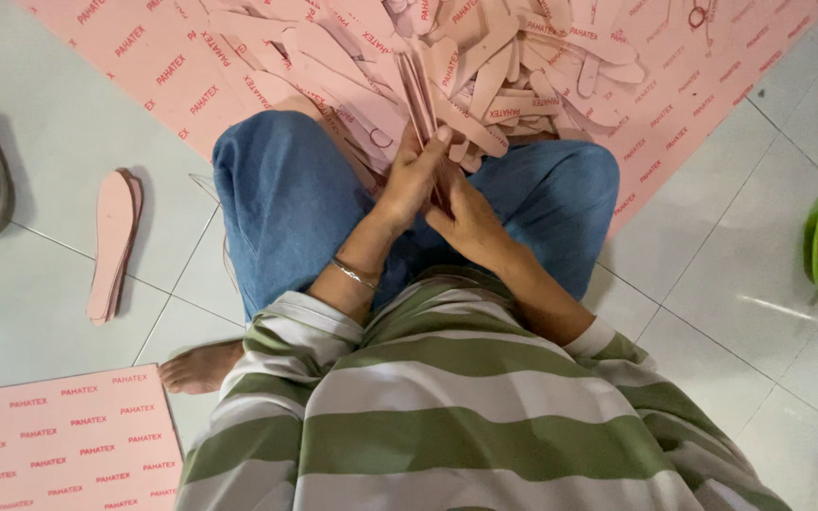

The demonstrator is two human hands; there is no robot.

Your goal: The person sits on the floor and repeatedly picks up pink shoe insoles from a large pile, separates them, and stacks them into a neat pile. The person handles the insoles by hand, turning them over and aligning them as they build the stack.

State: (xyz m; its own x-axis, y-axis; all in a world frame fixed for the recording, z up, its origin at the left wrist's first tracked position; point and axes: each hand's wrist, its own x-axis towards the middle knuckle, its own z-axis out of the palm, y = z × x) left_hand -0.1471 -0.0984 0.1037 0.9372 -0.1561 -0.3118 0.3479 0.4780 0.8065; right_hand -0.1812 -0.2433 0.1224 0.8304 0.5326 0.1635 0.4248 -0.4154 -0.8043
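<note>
Seated on the tiled floor (712,274), the person is gathering pink insole cut-outs into a stack. Left hand (416,170) is clamping the upright bundle of insoles (420,95), fingers wrapped round its edge; right hand (466,220) is closing on the bundle's lower end, steadying it. Loose insole pile (523,66) is lying just beyond the hands on the pink sheet (172,66). A finished pair (112,241) is lying well off left. Next move, by my judgement, calls for squaring the edges without letting the stack fan.
</note>
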